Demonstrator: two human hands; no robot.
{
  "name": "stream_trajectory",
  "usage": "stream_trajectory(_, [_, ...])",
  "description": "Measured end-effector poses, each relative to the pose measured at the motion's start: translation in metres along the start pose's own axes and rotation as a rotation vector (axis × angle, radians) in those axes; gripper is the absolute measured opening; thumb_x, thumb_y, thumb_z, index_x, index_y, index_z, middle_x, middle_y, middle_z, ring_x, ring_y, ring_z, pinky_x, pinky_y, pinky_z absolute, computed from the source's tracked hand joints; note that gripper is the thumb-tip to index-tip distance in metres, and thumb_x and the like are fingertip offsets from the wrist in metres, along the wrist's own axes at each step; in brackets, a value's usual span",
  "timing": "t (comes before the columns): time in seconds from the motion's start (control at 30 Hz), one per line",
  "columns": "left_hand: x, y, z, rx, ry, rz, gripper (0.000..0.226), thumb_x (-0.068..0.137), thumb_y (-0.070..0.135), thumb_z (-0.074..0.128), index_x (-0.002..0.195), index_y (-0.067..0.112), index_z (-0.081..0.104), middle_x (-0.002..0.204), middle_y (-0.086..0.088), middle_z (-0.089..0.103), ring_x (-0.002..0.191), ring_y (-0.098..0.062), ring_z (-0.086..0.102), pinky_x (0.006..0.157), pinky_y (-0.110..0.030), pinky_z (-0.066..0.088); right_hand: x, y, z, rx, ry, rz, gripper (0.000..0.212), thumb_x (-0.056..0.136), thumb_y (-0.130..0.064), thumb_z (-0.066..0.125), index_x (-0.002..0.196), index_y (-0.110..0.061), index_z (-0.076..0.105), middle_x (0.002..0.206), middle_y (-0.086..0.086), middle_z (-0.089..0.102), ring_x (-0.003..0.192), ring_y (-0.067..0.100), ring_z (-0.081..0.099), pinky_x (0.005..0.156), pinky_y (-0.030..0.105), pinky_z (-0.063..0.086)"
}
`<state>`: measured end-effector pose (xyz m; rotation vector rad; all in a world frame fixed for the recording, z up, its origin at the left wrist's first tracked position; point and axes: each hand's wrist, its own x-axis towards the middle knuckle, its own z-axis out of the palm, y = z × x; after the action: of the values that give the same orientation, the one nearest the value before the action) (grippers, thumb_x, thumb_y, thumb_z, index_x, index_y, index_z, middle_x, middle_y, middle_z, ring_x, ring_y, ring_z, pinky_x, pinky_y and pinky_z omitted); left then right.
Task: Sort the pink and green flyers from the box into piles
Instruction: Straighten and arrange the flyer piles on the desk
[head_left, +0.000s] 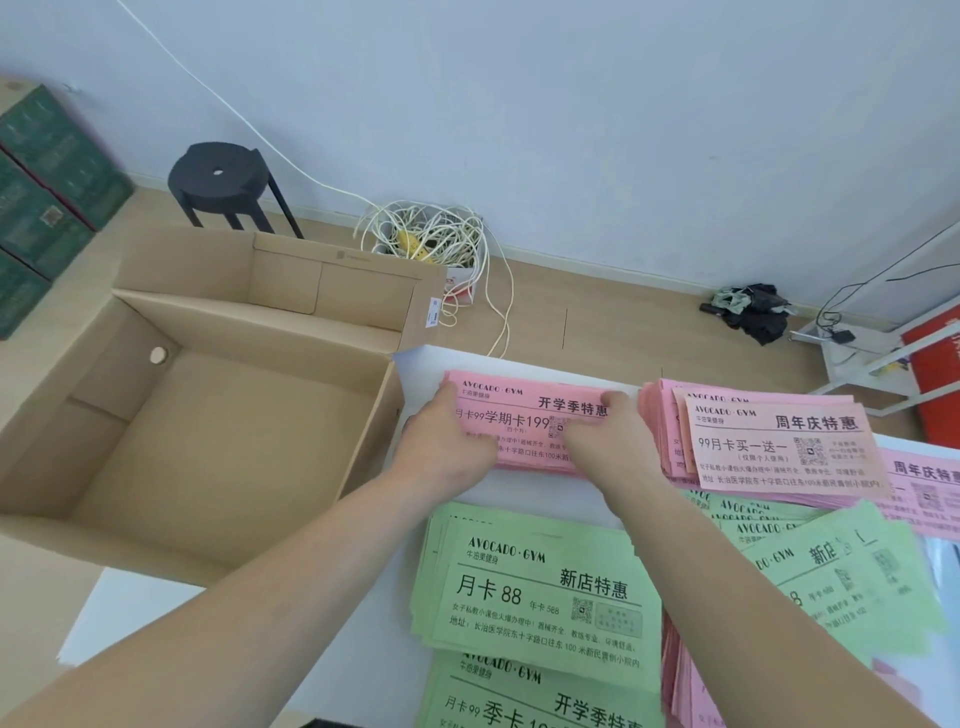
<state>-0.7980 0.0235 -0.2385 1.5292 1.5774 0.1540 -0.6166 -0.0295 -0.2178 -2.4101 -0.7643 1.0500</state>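
On desk (540, 488): pink stack (519, 405), lengthwise L-R

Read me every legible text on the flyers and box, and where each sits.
"AVOCADO·GYM": heads each pile's top flyer.
"开学季特惠", "月卡99学期卡199": left pink pile, between left hand and right hand.
"周年庆特惠", "99月卡买一送一": right pink pile.
"新店特惠", "月卡 88", "年卡 588": upper green pile.
"开学季特惠", "月卡99": nearest green pile.
Box sticker: too small to read.

A plain back room or small office: bare pale wall (571, 104), wood-look floor (597, 312), black stool (218, 174), tangled white cable (431, 234), stacked green cartons (47, 171), gym flyers (545, 577) piled on a white worktop (156, 608).
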Motion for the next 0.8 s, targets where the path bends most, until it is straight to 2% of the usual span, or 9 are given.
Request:
stream_trajectory(0.1, [-0.001,0.006,0.002,0.012,-0.013,0.010,0.041,0.080,0.019,0.058,0.119,0.029,0.051,0.099,0.010,0.070,0.099,-0.022,0.066,0.080,-0.031,0.054,-0.003,-0.005,0.001,-0.034,-0.014,-0.008,0.070,0.083,-0.022,0.056,0.151,-0.025,0.038,0.100,-0.007,0.058,0.100,0.030,0.063,0.083,0.038,0.054])
stream_trajectory(0.23, [-0.005,0.016,-0.004,0.067,-0.064,-0.002,0.063,0.073,0.024,0.054,0.134,0.026,0.042,0.112,0.004,0.067,0.110,-0.029,0.060,0.089,-0.034,0.053,-0.004,-0.006,0.002,-0.123,-0.024,-0.025,0.088,0.063,-0.037,0.043,0.150,-0.029,0.038,0.126,0.006,0.059,0.115,0.034,0.057,0.099,0.046,0.052])
stream_trajectory(0.4, [-0.015,0.015,-0.016,0.048,-0.064,-0.009,0.063,0.065,0.028,0.047,0.128,0.025,0.046,0.117,0.000,0.063,0.112,-0.028,0.061,0.098,-0.043,0.054,-0.020,-0.004,-0.008,-0.125,-0.106,-0.068,0.069,0.068,-0.035,0.047,0.134,-0.021,0.046,0.121,0.008,0.060,0.100,0.031,0.063,0.086,0.044,0.057])
stream_trajectory(0.47, [-0.038,0.016,-0.021,0.033,-0.044,0.054,0.060,0.073,0.027,0.049,0.133,0.024,0.046,0.126,0.005,0.059,0.119,-0.024,0.060,0.103,-0.036,0.050,-0.042,0.001,-0.020,-0.155,-0.076,-0.168,0.059,0.086,-0.029,0.053,0.143,-0.020,0.043,0.127,0.006,0.059,0.090,0.027,0.066,0.072,0.037,0.055])
stream_trajectory(0.53, [-0.073,0.008,-0.018,0.024,-0.077,0.118,0.053,0.092,0.022,0.054,0.143,0.023,0.044,0.132,0.019,0.050,0.128,-0.012,0.053,0.101,-0.021,0.039,-0.071,0.022,-0.032,-0.134,-0.002,-0.251,0.045,0.101,-0.026,0.052,0.146,-0.025,0.046,0.129,-0.003,0.060,0.085,0.016,0.065,0.067,0.029,0.051])
stream_trajectory(0.6, [-0.104,-0.013,-0.013,0.041,-0.137,0.128,0.051,0.098,0.022,0.057,0.147,0.023,0.043,0.135,0.018,0.049,0.131,-0.012,0.050,0.103,-0.023,0.038,-0.099,0.053,-0.036,-0.198,0.005,-0.242,0.038,0.103,-0.031,0.051,0.140,-0.025,0.055,0.130,0.000,0.065,0.080,0.007,0.065,0.066,0.025,0.050])
stream_trajectory(0.67, [-0.120,-0.040,-0.002,0.068,-0.177,0.082,0.037,0.097,0.024,0.062,0.132,0.021,0.050,0.126,0.014,0.054,0.120,-0.014,0.054,0.098,-0.026,0.042,-0.113,0.083,-0.029,-0.332,-0.066,-0.163,0.036,0.101,-0.034,0.053,0.133,-0.020,0.060,0.126,0.006,0.065,0.064,0.005,0.063,0.060,0.025,0.051])
stream_trajectory(0.73, [-0.125,-0.057,0.005,0.108,-0.135,0.086,0.034,0.089,0.033,0.070,0.117,0.024,0.054,0.117,0.013,0.060,0.116,-0.017,0.059,0.094,-0.031,0.047,-0.122,0.102,-0.024,-0.458,-0.095,-0.090,0.040,0.099,-0.038,0.058,0.134,-0.018,0.059,0.128,0.007,0.059,0.077,0.017,0.063,0.070,0.033,0.056])
stream_trajectory(0.8, [-0.126,-0.069,0.008,0.173,-0.117,0.112,0.066,0.069,0.058,0.076,0.126,0.033,0.052,0.119,0.010,0.061,0.119,-0.019,0.058,0.098,-0.039,0.050,-0.131,0.110,-0.021,-0.582,-0.089,-0.063,0.051,0.095,-0.043,0.065,0.139,-0.021,0.053,0.128,0.007,0.051,0.095,0.024,0.060,0.082,0.035,0.056])
